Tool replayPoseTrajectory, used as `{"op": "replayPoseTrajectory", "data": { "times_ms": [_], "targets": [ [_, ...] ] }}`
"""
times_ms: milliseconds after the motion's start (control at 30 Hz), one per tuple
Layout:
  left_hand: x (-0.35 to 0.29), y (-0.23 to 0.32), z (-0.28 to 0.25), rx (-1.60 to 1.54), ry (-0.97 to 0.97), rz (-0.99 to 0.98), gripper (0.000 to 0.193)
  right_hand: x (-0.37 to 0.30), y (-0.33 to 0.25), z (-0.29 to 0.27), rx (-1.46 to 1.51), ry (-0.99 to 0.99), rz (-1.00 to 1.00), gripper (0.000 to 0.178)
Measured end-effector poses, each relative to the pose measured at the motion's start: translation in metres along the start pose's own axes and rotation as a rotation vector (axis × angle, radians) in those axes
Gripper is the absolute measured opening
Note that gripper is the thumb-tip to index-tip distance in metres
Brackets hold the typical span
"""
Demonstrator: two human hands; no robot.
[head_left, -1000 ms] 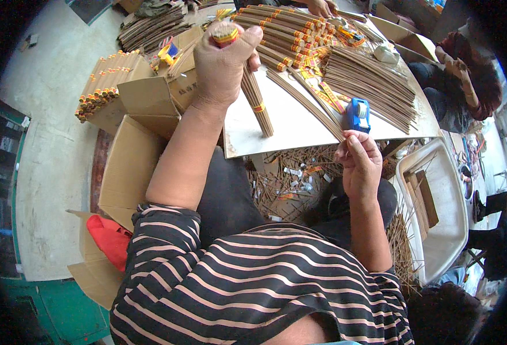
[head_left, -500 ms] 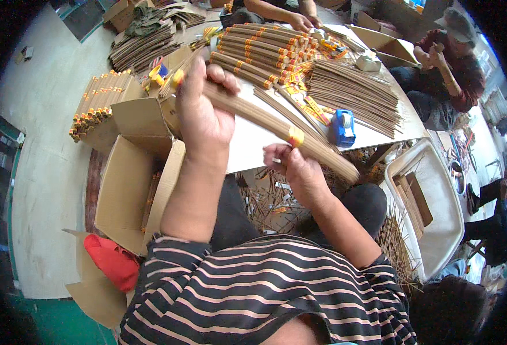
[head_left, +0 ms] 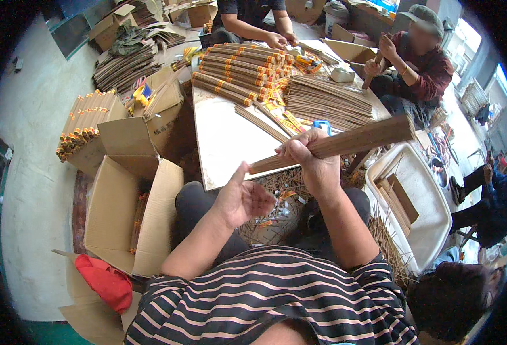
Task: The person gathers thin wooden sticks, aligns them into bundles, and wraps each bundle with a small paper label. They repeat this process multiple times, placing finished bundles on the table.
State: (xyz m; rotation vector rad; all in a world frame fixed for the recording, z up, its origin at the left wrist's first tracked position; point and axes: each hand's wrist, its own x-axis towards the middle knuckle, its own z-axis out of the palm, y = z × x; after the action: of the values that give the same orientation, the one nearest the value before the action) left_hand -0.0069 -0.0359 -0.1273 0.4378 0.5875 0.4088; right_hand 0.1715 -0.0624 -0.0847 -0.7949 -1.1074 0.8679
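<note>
Nearest the camera is the person's striped shirt [head_left: 276, 299], with both forearms coming up from it. The left hand [head_left: 243, 198] is open, palm up and fingers loose, gripping nothing, with its fingertips right at the near end of the bundle. The right hand [head_left: 311, 161] is clenched around a long brown stick bundle [head_left: 345, 144], which slants up and to the right over the near edge of the table, so it's in the air, not lying on anything.

On the left near side there's an open cardboard box [head_left: 132, 213] on the floor, with a red cloth [head_left: 101, 282] just below it. On the right sits a white plastic tub [head_left: 426, 213] with a few flat wooden pieces inside, and loose sticks litter the floor [head_left: 29, 195] between the knees.

The work surface is a white tabletop [head_left: 224, 138], bare on its near-left part. Just past the right hand a small blue tape dispenser [head_left: 322, 125] sits on it. Farther out are rows of banded stick bundles [head_left: 242, 66] with orange ends, and a fan of loose brown sticks [head_left: 328, 100] to their right. Another stack with orange ends [head_left: 83, 123] sits on a box at the far left.

At the far side, two other people work at the table: one in a dark top [head_left: 247, 14], one in a red top [head_left: 420, 72] on the right. More cartons and stick piles crowd the far-left floor, which is plain grey concrete.
</note>
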Motion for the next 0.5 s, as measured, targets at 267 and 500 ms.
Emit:
{"op": "replayPoseTrajectory", "data": {
  "times_ms": [267, 500],
  "targets": [
    [-0.007, 0.072, 0.05, 0.949, -0.082, 1.354, 0.075, 0.035, 0.016, 0.029, -0.469, -0.353, 0.251, 0.022],
    [0.022, 0.095, 0.051, 0.767, 0.193, 1.257, 0.029, 0.049, 0.068, 0.051, -0.327, -0.404, 0.259, 0.032]
  ]
}}
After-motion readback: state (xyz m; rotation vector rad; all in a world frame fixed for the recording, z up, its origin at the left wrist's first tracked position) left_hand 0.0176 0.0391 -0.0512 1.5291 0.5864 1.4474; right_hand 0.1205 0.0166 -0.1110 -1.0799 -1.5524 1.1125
